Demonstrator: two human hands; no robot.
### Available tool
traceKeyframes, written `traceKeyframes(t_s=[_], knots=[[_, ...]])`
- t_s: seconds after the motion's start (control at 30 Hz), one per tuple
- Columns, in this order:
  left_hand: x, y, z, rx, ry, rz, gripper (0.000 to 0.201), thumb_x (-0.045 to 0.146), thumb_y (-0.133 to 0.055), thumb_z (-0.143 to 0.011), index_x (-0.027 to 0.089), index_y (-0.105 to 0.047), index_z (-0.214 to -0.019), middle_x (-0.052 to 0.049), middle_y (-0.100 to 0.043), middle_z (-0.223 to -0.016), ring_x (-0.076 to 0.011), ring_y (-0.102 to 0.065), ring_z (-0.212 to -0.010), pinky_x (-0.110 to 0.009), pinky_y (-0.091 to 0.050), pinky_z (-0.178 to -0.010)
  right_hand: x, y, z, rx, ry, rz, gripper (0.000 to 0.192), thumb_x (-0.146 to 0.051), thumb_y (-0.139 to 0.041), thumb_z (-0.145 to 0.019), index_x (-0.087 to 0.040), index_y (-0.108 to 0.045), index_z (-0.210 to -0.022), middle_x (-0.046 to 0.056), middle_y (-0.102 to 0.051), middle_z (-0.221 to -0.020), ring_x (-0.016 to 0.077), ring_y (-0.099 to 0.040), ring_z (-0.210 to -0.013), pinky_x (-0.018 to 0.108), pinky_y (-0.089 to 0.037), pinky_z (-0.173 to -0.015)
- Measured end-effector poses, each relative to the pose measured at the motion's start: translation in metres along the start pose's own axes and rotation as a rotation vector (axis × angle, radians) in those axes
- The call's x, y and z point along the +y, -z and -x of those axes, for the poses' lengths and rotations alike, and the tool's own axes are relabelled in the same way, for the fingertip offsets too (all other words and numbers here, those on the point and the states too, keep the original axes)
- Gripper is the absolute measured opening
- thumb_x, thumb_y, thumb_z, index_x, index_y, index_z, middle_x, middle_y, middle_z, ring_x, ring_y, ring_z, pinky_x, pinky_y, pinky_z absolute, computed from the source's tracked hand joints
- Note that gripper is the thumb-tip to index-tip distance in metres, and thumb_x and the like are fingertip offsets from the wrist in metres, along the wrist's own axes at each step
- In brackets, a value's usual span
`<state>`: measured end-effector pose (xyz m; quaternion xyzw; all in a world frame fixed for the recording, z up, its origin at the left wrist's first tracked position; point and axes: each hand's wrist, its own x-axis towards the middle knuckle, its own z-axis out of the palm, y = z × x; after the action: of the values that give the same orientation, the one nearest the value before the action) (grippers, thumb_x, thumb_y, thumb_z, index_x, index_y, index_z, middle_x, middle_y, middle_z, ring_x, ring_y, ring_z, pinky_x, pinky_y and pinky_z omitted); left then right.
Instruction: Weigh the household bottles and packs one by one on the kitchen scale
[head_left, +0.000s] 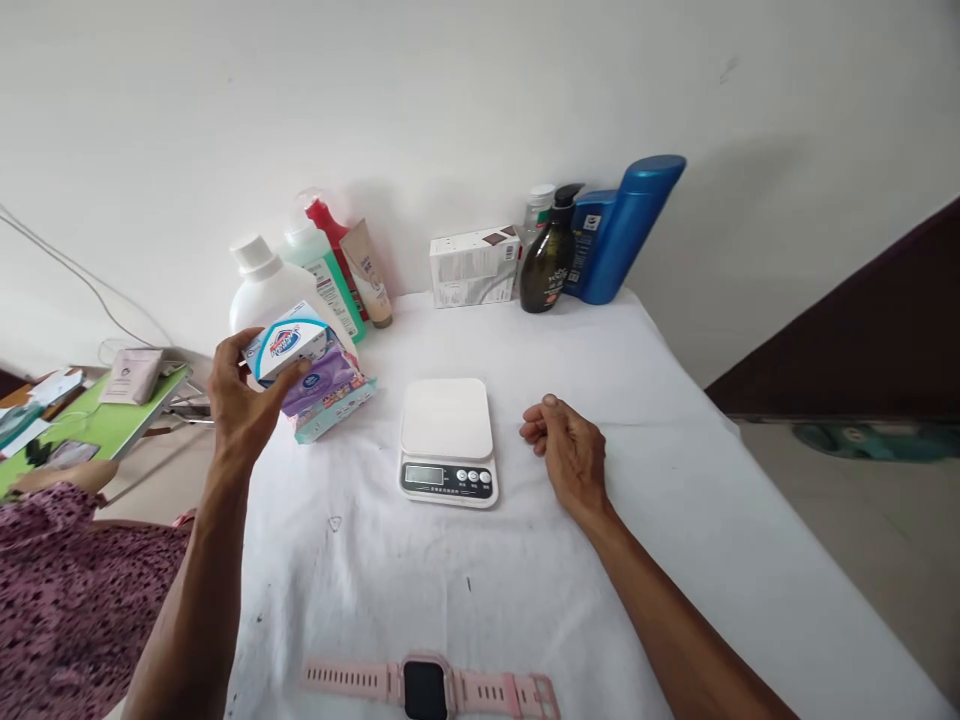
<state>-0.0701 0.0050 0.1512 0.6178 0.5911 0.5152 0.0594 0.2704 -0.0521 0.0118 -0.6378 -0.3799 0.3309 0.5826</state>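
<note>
My left hand (pixel 244 385) grips a white and blue soap box (pixel 289 342) between thumb and fingers, above a purple wipes pack (pixel 322 375) and a teal pack (pixel 337 408). Whether the box touches the purple pack I cannot tell. A white kitchen scale (pixel 447 420) lies flat at the middle of the table, its plate bare and its display showing no readable digits. To the right of the scale, my right hand (pixel 570 450) rests near the cloth, fingers curled in and nothing visible in them. A pink smartwatch (pixel 425 688) is stretched out at the near edge.
Along the wall stand a white jug (pixel 262 285), a green bottle (pixel 330 285), a cream tube (pixel 367 275), a white carton (pixel 475 268), a dark pump bottle (pixel 549 262) and a tilted blue bottle (pixel 630 230). At left, a person in a patterned sleeve (pixel 52 520) is beside a green table (pixel 150 405).
</note>
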Motion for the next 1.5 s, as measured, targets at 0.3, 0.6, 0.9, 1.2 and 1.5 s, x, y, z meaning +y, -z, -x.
traceKeyframes(t_s=[0.3, 0.6, 0.9, 1.2, 1.5], knots=[[0.029, -0.085, 0.064, -0.491, -0.082, 0.125, 0.057, 0.043, -0.089, -0.075, 0.026, -0.066, -0.124, -0.007, -0.07, -0.119, -0.0273, -0.067, -0.106, -0.041, -0.054, -0.092, 0.002, 0.001, -0.001, -0.003, -0.001, -0.02, 0.074, -0.09, -0.045, -0.09, -0.02, -0.066, -0.074, 0.005, -0.067, -0.063, 0.0167, -0.057, -0.057, 0.03, -0.048, -0.056], [0.019, -0.111, 0.073, -0.598, -0.156, 0.034, 0.054, 0.04, -0.089, -0.077, 0.025, -0.066, -0.123, -0.008, -0.07, -0.118, -0.0296, -0.065, -0.11, -0.043, -0.05, -0.096, 0.006, 0.0, -0.003, -0.003, 0.038, -0.015, 0.073, -0.087, -0.041, -0.094, -0.021, -0.065, -0.075, 0.005, -0.066, -0.063, 0.0174, -0.058, -0.058, 0.029, -0.047, -0.056], [0.006, -0.119, 0.086, -0.606, -0.189, -0.046, 0.056, 0.043, -0.09, -0.079, 0.025, -0.067, -0.127, -0.008, -0.071, -0.121, -0.0321, -0.057, -0.12, -0.048, -0.044, -0.106, 0.007, 0.0, -0.003, -0.002, 0.038, -0.008, 0.071, -0.085, -0.043, -0.095, -0.021, -0.065, -0.074, 0.003, -0.066, -0.063, 0.016, -0.056, -0.055, 0.029, -0.048, -0.056], [-0.015, -0.108, 0.081, -0.587, -0.12, 0.148, 0.072, 0.073, -0.07, -0.087, 0.026, -0.06, -0.141, -0.013, -0.065, -0.139, -0.0325, -0.058, -0.13, -0.05, -0.046, -0.108, 0.011, 0.0, -0.004, -0.001, 0.052, -0.011, 0.068, -0.083, -0.046, -0.096, -0.022, -0.065, -0.074, 0.003, -0.066, -0.063, 0.0163, -0.057, -0.055, 0.029, -0.047, -0.055], [-0.064, -0.117, 0.09, -0.247, 0.18, 0.351, 0.065, 0.078, -0.045, -0.098, 0.017, -0.07, -0.094, -0.003, -0.062, -0.074, -0.0159, -0.055, -0.067, -0.031, -0.047, -0.066, 0.015, -0.002, -0.003, 0.0, 0.078, 0.024, 0.07, -0.083, -0.043, -0.097, -0.021, -0.066, -0.074, 0.003, -0.067, -0.064, 0.0156, -0.056, -0.055, 0.03, -0.048, -0.057]])
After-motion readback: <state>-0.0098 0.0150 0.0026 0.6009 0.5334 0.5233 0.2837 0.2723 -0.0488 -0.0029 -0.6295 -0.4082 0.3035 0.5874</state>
